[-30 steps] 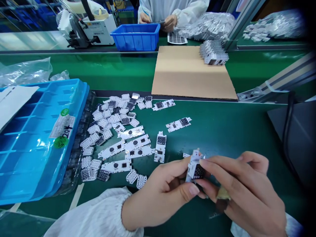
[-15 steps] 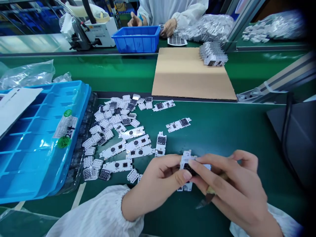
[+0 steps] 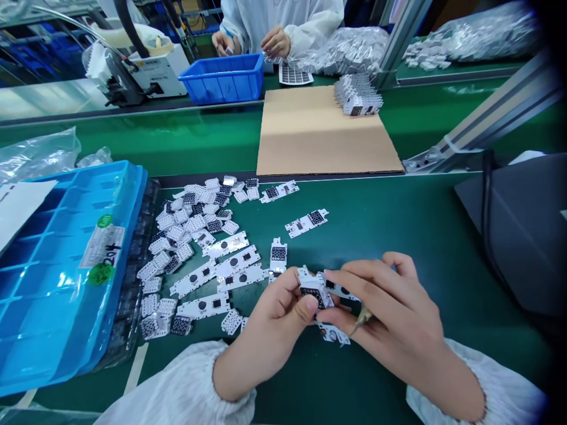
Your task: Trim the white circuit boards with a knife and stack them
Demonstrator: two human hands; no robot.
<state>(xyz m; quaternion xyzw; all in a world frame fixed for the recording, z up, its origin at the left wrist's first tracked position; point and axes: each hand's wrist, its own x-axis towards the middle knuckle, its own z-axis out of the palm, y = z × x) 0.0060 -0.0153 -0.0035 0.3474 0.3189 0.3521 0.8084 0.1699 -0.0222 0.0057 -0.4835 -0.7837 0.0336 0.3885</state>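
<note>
My left hand (image 3: pixel 271 319) and my right hand (image 3: pixel 390 307) meet over the green bench mat, pinching a white circuit board (image 3: pixel 315 292) with a dark square patch. A small pointed metal tool (image 3: pixel 363 317) pokes out from my right hand's fingers. Another white board (image 3: pixel 333 334) lies just under my fingertips, partly hidden. A white board strip (image 3: pixel 342 290) sits behind my right fingers. Close to my left hand lie several white board strips (image 3: pixel 239 277), beside a heap of small white board pieces (image 3: pixel 190 218).
A blue plastic tray (image 3: pixel 135 195) lies at the left. Beyond the mat, a cardboard sheet (image 3: pixel 310 141) carries a stack of boards (image 3: pixel 358 97). Across the bench, a co-worker's hands (image 3: pixel 274 42) work behind a blue crate (image 3: pixel 221 79). A dark panel (image 3: pixel 509 236) stands right.
The held board has turned in my fingers, and my hands have moved slightly left. The view has shifted left. The co-worker's hands have also moved.
</note>
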